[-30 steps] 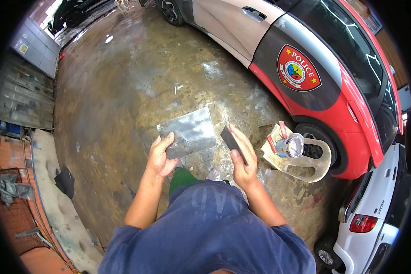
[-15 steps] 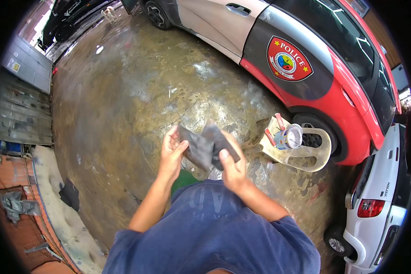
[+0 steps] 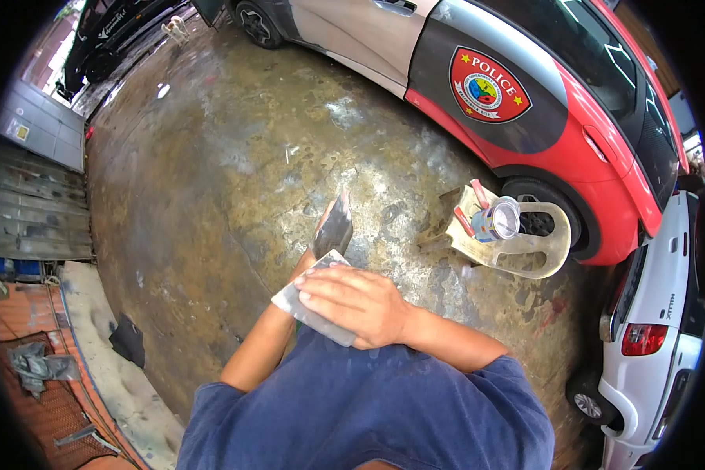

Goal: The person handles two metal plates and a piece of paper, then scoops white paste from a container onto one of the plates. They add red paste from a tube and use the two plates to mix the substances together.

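Observation:
My right hand [image 3: 356,301] lies with its fingers across a pale grey, flat rectangular sheet [image 3: 304,307], pressing it near my left wrist, just above the front of my blue shirt. Beyond that sheet, my left hand [image 3: 322,227] is seen edge-on and partly hidden. It holds a dark grey sheet [image 3: 337,225] that resembles sandpaper, with the fingertips near its upper end. Both hands are over the stained concrete floor.
A cream plastic chair [image 3: 529,265] to the right carries a paint can [image 3: 497,222] and red-handled tools [image 3: 464,222]. Behind it stands a red and grey police car [image 3: 517,149], with a white pickup [image 3: 646,376] at lower right. A dark scrap [image 3: 127,341] lies on the left floor.
Before, both hands held dark grey sheet material between them. Now my left hand has turned edge-on with a dark sheet, while my right hand has moved left and lies over a pale one.

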`<state>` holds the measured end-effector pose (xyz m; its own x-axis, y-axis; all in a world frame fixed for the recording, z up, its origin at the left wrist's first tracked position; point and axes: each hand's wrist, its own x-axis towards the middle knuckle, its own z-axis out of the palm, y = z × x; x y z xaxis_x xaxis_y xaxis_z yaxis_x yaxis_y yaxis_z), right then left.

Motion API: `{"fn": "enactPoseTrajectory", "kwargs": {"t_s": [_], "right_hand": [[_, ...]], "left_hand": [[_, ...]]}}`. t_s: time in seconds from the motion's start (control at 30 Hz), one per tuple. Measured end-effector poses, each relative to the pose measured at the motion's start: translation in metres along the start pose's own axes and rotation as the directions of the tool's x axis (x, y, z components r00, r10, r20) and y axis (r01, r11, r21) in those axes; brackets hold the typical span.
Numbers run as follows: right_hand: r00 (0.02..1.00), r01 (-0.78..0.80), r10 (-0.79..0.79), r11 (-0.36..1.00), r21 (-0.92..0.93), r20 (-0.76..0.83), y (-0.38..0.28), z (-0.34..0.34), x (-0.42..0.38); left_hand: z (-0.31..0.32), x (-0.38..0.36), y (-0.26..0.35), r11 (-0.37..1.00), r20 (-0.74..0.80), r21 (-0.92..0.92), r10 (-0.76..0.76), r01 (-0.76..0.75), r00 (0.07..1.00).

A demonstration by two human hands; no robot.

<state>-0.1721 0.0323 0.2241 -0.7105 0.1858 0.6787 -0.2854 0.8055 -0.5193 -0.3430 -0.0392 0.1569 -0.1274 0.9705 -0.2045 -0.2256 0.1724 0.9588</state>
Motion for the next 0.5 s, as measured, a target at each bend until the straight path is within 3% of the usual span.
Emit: {"fn": "enactPoseTrajectory", "kwargs": {"t_s": [0.07, 0.13, 0.17, 0.27, 0.3, 0.37, 0.4, 0.5], "right_hand": [[0.987, -0.083, 0.065, 0.990, -0.115, -0.146, 0.019, 0.008, -0.004], [0.938, -0.232, 0.157, 0.946, -0.224, -0.309, 0.053, 0.008, -0.007], [0.899, -0.336, 0.278, 0.933, -0.126, -0.339, 0.068, 0.009, -0.013], [0.987, -0.101, 0.074, 0.976, -0.194, -0.140, 0.016, 0.010, -0.002], [0.986, -0.087, 0.072, 0.991, -0.098, -0.151, 0.007, 0.009, 0.003], [0.958, -0.184, 0.119, 0.953, -0.240, -0.260, 0.038, 0.015, -0.002], [0.907, -0.321, 0.217, 0.911, -0.258, -0.362, 0.058, 0.014, 0.003], [0.920, -0.287, 0.239, 0.950, -0.121, -0.310, 0.047, 0.018, -0.003]], "left_hand": [[0.012, 0.002, 0.008, 0.991, -0.066, 0.130, 0.019, -0.010, 0.998], [0.024, 0.000, 0.016, 0.942, -0.006, 0.295, 0.169, -0.160, 0.986], [0.024, 0.004, 0.014, 0.908, 0.019, 0.315, 0.283, -0.274, 0.959], [0.020, 0.002, 0.020, 0.917, -0.001, 0.339, 0.226, -0.212, 0.974], [0.018, 0.000, 0.019, 0.912, 0.006, 0.357, 0.213, -0.201, 0.977], [0.016, 0.001, 0.017, 0.900, 0.027, 0.391, 0.198, -0.193, 0.980], [0.025, 0.003, 0.011, 0.956, -0.041, 0.139, 0.265, -0.257, 0.963], [0.022, 0.003, 0.008, 0.959, -0.077, 0.164, 0.244, -0.229, 0.967]]}}
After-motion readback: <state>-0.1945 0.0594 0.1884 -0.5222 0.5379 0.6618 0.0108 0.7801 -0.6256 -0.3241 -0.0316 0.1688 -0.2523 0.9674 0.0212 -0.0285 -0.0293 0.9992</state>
